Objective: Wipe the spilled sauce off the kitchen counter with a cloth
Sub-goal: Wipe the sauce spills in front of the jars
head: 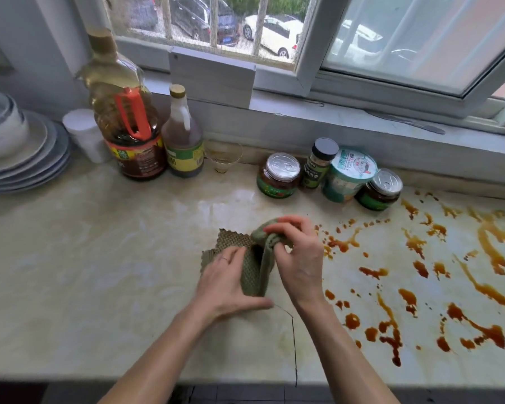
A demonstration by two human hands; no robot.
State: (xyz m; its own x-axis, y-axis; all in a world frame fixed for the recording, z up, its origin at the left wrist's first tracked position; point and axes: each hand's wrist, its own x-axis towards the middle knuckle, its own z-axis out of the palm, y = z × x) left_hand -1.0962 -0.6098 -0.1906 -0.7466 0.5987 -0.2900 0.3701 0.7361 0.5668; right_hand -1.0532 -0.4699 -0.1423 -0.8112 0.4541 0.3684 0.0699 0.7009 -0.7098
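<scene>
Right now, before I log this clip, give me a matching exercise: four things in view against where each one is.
Things:
1. cloth
2. spilled sauce
3. stack of plates
4. knife

Places:
A. far left of the counter
B. on the window sill
C. touched by the left hand and right hand
D. right part of the counter

Pairs: 1-C, 2-D, 3-A, 4-B.
</scene>
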